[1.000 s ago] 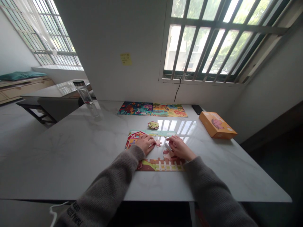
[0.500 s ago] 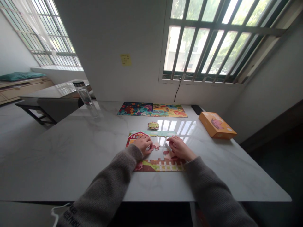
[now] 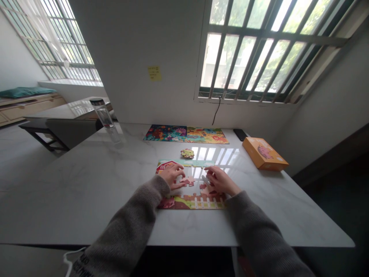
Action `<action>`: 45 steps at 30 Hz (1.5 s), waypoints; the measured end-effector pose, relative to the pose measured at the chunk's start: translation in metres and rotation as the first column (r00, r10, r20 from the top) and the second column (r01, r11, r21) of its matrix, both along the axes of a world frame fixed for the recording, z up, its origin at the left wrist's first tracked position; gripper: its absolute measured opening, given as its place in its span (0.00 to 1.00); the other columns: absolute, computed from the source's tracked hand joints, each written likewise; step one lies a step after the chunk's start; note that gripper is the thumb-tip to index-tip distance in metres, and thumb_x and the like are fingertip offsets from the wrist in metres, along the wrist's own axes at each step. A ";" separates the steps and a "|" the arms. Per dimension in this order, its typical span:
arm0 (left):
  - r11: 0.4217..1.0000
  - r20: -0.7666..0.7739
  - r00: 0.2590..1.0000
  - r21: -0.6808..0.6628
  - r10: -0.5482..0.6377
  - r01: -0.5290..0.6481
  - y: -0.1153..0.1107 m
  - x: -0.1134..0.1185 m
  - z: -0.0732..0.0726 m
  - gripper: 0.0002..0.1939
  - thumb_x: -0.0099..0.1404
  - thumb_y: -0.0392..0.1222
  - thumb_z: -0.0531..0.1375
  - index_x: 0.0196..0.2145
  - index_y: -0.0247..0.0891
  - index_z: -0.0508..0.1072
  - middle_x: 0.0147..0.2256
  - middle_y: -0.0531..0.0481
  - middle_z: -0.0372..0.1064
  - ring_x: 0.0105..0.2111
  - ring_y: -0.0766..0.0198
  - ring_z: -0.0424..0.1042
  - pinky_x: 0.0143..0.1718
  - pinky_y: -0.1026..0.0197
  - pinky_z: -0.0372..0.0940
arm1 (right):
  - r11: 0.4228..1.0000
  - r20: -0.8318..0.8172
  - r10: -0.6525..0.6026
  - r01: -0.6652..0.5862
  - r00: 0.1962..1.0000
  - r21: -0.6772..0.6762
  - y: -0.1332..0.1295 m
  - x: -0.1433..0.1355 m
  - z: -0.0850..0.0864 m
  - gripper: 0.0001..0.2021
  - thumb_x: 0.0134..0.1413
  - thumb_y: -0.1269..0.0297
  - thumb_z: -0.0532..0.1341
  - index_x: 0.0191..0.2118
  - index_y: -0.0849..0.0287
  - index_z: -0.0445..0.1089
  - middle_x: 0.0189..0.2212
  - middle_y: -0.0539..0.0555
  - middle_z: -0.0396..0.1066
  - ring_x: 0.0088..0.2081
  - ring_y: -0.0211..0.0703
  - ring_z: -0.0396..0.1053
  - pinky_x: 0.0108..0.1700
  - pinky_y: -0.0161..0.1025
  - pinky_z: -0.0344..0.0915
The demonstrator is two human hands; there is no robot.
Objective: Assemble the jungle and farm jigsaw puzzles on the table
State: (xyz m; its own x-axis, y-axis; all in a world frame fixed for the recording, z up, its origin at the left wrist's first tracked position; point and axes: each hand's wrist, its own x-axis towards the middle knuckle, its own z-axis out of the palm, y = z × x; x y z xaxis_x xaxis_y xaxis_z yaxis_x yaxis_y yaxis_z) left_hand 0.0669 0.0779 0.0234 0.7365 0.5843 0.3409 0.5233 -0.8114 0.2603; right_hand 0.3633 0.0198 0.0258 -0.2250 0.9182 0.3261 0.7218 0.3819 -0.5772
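Note:
A partly assembled puzzle (image 3: pixel 184 202) lies on the white marbled table, with a red barn at its left and a white fence along its near edge. My left hand (image 3: pixel 173 176) rests over the barn side, fingers apart and holding nothing. Beside its fingertips lies a loose pinkish-brown piece (image 3: pixel 188 181) inside the frame. My right hand (image 3: pixel 217 179) is bent over the right side, above joined pink and brown pieces (image 3: pixel 206 189); its fingers are curled together, and what they hold is too small to make out. A small stack of pieces (image 3: pixel 187 153) sits beyond the puzzle.
Behind lie a dark blue picture puzzle (image 3: pixel 165 133) and a yellow one (image 3: pixel 207 135). A black phone (image 3: pixel 239 134) and an orange box (image 3: pixel 264 153) are at the right. A glass bottle (image 3: pixel 102 113) stands at the left.
My left hand has moved slightly left and its fingers have spread, uncovering more of the loose piece. My right hand has hardly moved.

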 end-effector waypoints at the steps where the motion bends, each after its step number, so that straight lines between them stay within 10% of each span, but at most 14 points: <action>1: 1.000 0.032 0.999 0.003 0.022 -0.022 0.003 -0.003 0.000 0.11 0.61 0.49 0.65 0.40 0.42 0.76 0.50 0.46 0.70 0.49 0.53 0.68 0.53 0.51 0.61 | 1.000 -0.026 -0.004 0.004 1.000 -0.010 0.001 0.001 0.002 0.14 0.62 0.66 0.53 0.49 0.56 0.72 0.34 0.53 0.72 0.35 0.43 0.70 0.41 0.41 0.68; 8: 0.969 0.021 0.969 -0.027 0.245 -0.244 0.018 -0.019 -0.005 0.09 0.64 0.43 0.61 0.41 0.41 0.76 0.43 0.46 0.73 0.45 0.53 0.68 0.49 0.51 0.62 | 0.999 0.059 -0.001 -0.001 0.998 0.038 0.037 -0.013 0.014 0.13 0.59 0.70 0.56 0.47 0.57 0.74 0.35 0.54 0.74 0.35 0.42 0.70 0.42 0.40 0.65; 20: 0.962 0.043 0.963 -0.079 0.265 -0.261 0.007 -0.013 0.006 0.09 0.65 0.40 0.59 0.43 0.40 0.75 0.44 0.46 0.73 0.45 0.53 0.69 0.48 0.51 0.62 | 0.984 0.330 -0.174 0.176 0.928 0.024 0.123 -0.063 0.015 0.18 0.65 0.58 0.59 0.56 0.60 0.67 0.42 0.60 0.75 0.46 0.51 0.69 0.50 0.45 0.59; 33: 0.966 0.107 0.962 -0.084 0.251 -0.243 0.006 -0.012 0.006 0.09 0.65 0.40 0.59 0.43 0.41 0.76 0.44 0.47 0.72 0.46 0.54 0.70 0.50 0.51 0.62 | 0.997 0.349 -0.072 0.065 0.934 0.031 0.143 -0.071 0.016 0.07 0.57 0.63 0.66 0.39 0.59 0.73 0.45 0.59 0.69 0.50 0.50 0.66 0.49 0.42 0.62; 41: 0.979 0.159 0.967 -0.081 0.197 -0.186 0.007 -0.010 0.004 0.09 0.64 0.38 0.59 0.42 0.41 0.76 0.45 0.47 0.73 0.47 0.55 0.71 0.51 0.52 0.63 | 1.000 0.249 0.023 -0.027 0.968 0.013 0.146 -0.069 0.018 0.32 0.50 0.70 0.70 0.61 0.56 0.63 0.51 0.59 0.66 0.48 0.47 0.69 0.51 0.40 0.64; 45: 0.981 0.166 0.968 -0.074 0.188 -0.178 0.007 -0.009 0.004 0.09 0.64 0.38 0.58 0.41 0.41 0.76 0.44 0.47 0.73 0.47 0.55 0.72 0.51 0.52 0.63 | 1.000 0.164 0.022 -0.018 0.986 -0.022 0.142 -0.068 0.020 0.19 0.52 0.72 0.67 0.51 0.58 0.71 0.45 0.57 0.70 0.41 0.43 0.70 0.46 0.38 0.65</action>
State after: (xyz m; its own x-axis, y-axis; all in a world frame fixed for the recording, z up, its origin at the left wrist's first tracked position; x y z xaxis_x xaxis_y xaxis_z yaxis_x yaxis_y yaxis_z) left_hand 0.0580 0.0849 0.0269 0.5485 0.7264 0.4141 0.6053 -0.6866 0.4027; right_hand 0.2952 0.1613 0.0460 -0.2923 0.9190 0.2644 0.7996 0.3865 -0.4595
